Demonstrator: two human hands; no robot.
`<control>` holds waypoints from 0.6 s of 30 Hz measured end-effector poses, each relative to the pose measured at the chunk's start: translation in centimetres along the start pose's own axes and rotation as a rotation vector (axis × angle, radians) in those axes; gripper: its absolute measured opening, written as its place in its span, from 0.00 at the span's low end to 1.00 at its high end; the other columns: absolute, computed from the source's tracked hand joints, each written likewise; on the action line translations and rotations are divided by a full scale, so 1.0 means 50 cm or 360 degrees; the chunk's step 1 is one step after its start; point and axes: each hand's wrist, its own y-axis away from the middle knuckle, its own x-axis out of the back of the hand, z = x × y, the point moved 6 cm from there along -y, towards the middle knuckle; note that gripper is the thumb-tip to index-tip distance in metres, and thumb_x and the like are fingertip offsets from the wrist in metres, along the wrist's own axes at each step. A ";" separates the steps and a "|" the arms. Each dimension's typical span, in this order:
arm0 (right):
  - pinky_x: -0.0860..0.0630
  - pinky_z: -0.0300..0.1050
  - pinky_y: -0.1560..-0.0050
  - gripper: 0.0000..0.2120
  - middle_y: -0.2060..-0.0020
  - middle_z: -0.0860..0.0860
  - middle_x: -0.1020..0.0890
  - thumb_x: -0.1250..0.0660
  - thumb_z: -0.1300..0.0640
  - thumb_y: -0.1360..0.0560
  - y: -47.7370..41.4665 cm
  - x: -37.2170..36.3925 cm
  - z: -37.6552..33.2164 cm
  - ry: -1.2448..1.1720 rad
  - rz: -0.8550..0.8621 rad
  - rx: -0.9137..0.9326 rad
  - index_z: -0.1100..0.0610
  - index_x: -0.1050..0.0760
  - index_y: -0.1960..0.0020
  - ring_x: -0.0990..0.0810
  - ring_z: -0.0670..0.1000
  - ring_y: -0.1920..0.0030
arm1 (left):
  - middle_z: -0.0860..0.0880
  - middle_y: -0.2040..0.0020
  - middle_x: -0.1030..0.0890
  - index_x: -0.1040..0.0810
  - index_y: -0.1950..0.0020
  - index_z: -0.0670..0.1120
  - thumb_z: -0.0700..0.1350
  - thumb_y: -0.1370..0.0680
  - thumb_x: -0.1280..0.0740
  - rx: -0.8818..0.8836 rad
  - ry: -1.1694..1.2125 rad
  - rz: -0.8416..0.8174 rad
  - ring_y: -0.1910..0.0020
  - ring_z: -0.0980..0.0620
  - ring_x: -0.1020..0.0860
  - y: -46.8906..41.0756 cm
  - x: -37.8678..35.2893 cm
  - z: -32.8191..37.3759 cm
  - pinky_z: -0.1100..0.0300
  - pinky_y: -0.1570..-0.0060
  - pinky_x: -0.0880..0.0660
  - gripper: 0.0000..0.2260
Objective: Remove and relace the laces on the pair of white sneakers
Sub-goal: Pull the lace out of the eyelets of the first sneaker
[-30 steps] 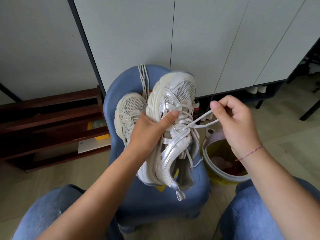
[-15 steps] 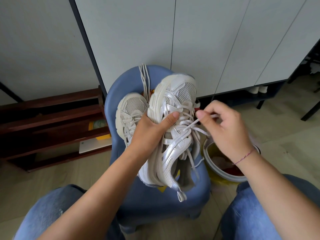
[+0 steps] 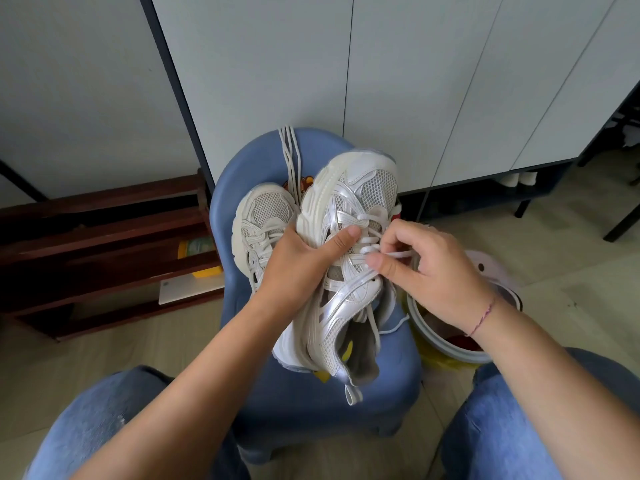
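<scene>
My left hand [image 3: 298,268] grips a white and silver sneaker [image 3: 349,258] from its left side, thumb across the laced tongue, holding it toe-up above a blue chair [image 3: 311,393]. My right hand [image 3: 426,271] pinches the white lace [image 3: 398,254] right at the eyelets on the shoe's right side. A loose lace end hangs down by the shoe's opening. The second white sneaker [image 3: 263,223] lies on the chair seat behind my left hand, partly hidden. A loose lace [image 3: 289,157] is draped over the chair's backrest.
A white-rimmed bin [image 3: 450,344] with a yellow liner stands right of the chair, under my right wrist. A dark wooden rack [image 3: 104,244] sits low at the left. Grey cabinet doors [image 3: 381,81] rise behind. My knees in jeans frame the bottom.
My right hand has moved left and in from a stretched-out pull, bringing the lace back to the eyelets. My left hand keeps its grip on the sneaker.
</scene>
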 end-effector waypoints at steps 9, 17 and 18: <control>0.36 0.39 0.66 0.12 0.71 0.51 0.32 0.35 0.53 0.22 0.007 0.090 0.073 -0.0235 0.0652 -0.0461 0.55 0.30 0.63 0.35 0.44 0.69 | 0.52 0.47 0.14 0.22 0.37 0.48 0.59 0.33 0.23 -0.0022 0.0021 0.0020 0.47 0.54 0.16 -0.001 0.004 0.011 0.55 0.42 0.22 0.29; 0.26 0.36 0.53 0.09 0.60 0.46 0.21 0.36 0.49 0.25 0.003 0.025 0.047 -0.0446 -0.0011 -0.0327 0.55 0.26 0.52 0.22 0.44 0.57 | 0.53 0.49 0.14 0.21 0.38 0.48 0.58 0.34 0.25 -0.0034 0.0008 0.0038 0.49 0.55 0.15 0.006 0.000 0.015 0.53 0.42 0.21 0.28; 0.27 0.35 0.54 0.12 0.61 0.46 0.22 0.36 0.46 0.26 0.004 0.014 0.036 -0.0418 -0.0067 -0.0269 0.55 0.26 0.53 0.23 0.43 0.58 | 0.52 0.49 0.14 0.21 0.38 0.47 0.58 0.34 0.25 -0.0036 0.0006 0.0034 0.49 0.55 0.15 0.007 -0.001 0.016 0.53 0.42 0.21 0.28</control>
